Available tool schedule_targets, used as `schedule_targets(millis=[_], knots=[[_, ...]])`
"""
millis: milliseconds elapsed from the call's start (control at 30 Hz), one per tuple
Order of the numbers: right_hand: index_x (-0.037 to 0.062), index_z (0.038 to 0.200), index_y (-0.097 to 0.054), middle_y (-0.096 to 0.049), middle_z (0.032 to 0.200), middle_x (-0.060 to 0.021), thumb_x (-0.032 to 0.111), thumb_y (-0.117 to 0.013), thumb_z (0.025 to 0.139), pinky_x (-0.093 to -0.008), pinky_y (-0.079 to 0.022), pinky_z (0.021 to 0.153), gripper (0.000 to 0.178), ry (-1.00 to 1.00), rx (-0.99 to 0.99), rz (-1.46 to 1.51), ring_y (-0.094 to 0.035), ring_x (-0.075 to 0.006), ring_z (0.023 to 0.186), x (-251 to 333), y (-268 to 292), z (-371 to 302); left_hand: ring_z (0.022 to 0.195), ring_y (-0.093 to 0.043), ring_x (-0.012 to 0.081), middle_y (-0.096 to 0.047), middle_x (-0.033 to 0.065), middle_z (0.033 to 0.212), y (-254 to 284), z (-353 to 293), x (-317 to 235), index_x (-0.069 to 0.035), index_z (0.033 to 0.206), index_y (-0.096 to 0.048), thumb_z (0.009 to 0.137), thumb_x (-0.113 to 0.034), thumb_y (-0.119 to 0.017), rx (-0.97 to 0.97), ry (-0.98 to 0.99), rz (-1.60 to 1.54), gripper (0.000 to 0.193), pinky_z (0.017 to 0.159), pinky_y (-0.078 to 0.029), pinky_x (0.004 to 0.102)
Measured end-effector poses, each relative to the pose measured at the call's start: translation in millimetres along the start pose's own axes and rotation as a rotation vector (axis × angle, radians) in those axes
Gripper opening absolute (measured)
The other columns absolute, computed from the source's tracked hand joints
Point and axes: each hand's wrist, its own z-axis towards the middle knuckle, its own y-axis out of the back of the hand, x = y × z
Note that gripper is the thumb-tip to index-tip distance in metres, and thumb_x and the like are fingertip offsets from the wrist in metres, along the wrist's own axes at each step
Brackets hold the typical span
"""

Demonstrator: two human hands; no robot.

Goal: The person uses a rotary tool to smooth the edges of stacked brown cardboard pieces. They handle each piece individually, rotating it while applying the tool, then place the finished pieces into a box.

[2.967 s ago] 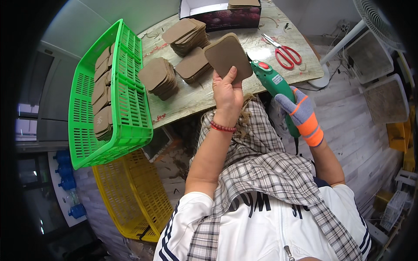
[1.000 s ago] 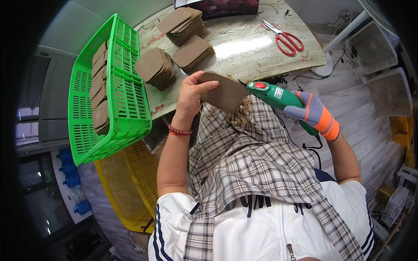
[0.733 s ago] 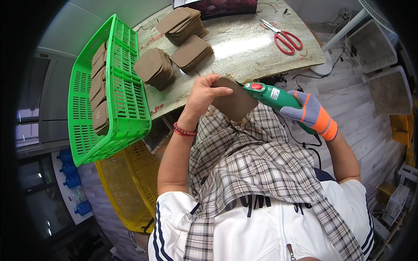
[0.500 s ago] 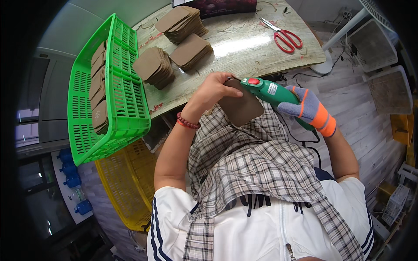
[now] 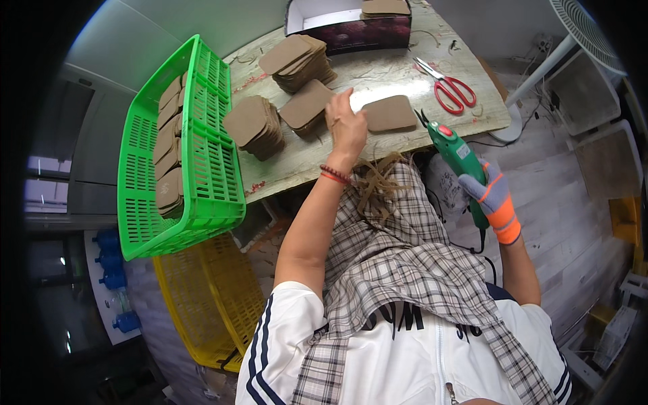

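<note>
My left hand (image 5: 346, 121) is out over the table (image 5: 405, 74). My fingers are bent a little and hold nothing. The hand rests on the table top, and its fingertips touch the left edge of a flat brown card (image 5: 390, 113). The card has round corners and lies flat on the table, just to the right of my hand. I have a red string (image 5: 335, 175) around my left wrist.

My right hand (image 5: 494, 199) wears a grey and orange glove. It is wrapped tight around the handle of a green cutter (image 5: 456, 150) with a red button on top. The cutter points up and away from me. Its dark tip is near the right corner of the brown card, but I cannot tell if it touches it.

Just left of my left hand is a small pile of brown cards (image 5: 306, 108). Further left is another pile (image 5: 252, 125), and a taller pile (image 5: 297, 61) sits at the far side. Red scissors (image 5: 449, 88) lie on the table to the right of the card. A dark box (image 5: 351, 23) stands at the far edge of the table, with more brown cards on it.

A green basket (image 5: 202, 175) sits at the left end of the table, and brown cards stand in a row inside it. A yellow basket (image 5: 209, 304) is lower down, under the green one. Thin brown strips (image 5: 378, 185) lie on the checked cloth (image 5: 398, 263) over my lap, near the table edge.
</note>
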Motion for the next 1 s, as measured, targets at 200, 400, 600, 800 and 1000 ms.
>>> schedule_targets(millis=[200, 400, 600, 800, 1000], knots=[[-0.0015, 0.106, -0.058, -0.059, 0.070, -0.0006, 0.022, -0.073, 0.077, -0.0218, -0.042, 0.051, 0.040, -0.004, 0.014, -0.030, -0.051, -0.0057, 0.058, -23, -9, -1, 0.111, -0.044, 0.0355, -0.052, 0.0186, 0.112, 58, 22, 85, 0.002, 0.112, -0.053, 0.080, -0.013, -0.058, -0.141, -0.130, 0.686, 0.036, 0.094, -0.036, 0.0468], [-0.0012, 0.104, -0.057, -0.056, 0.068, 0.0006, 0.018, -0.070, 0.080, -0.0217, -0.041, 0.051, 0.034, -0.094, 0.068, 0.040, -0.049, -0.0047, 0.055, -7, -26, -4, 0.104, -0.046, 0.0343, -0.054, 0.0172, 0.102, 71, 32, 73, 0.001, 0.105, -0.055, 0.071, -0.017, -0.069, -0.042, -0.110, 0.654, 0.041, 0.091, -0.037, 0.0450], [-0.0010, 0.106, -0.057, -0.056, 0.069, 0.0003, 0.018, -0.070, 0.079, -0.0214, -0.041, 0.051, 0.036, -0.053, 0.094, 0.032, -0.049, -0.0043, 0.057, -9, -26, -1, 0.094, -0.048, 0.0312, -0.053, 0.0147, 0.092, 80, 27, 49, 0.000, 0.095, -0.055, 0.060, -0.013, -0.078, -0.172, -0.014, 0.392, 0.044, 0.087, -0.039, 0.0416], [-0.0013, 0.104, -0.058, -0.056, 0.070, 0.0009, 0.021, -0.071, 0.079, -0.0215, -0.039, 0.051, 0.036, 0.085, 0.031, -0.039, -0.047, -0.0040, 0.058, 0, -39, 3, 0.084, -0.061, 0.0188, -0.062, 0.0078, 0.100, 60, -5, 16, -0.005, 0.094, -0.053, 0.083, 0.003, -0.064, -0.358, 0.470, -1.329, 0.018, 0.078, -0.052, 0.0311], [-0.0007, 0.102, -0.060, -0.058, 0.070, 0.0005, 0.027, -0.073, 0.078, -0.0213, -0.042, 0.054, 0.039, 0.039, 0.021, -0.108, -0.050, -0.0045, 0.060, 29, -45, 3, 0.111, -0.053, 0.0250, -0.055, 0.0092, 0.120, 35, -22, -44, -0.002, 0.123, -0.047, 0.085, 0.009, -0.056, -0.297, 0.563, -1.797, 0.041, 0.100, -0.044, 0.0402]])
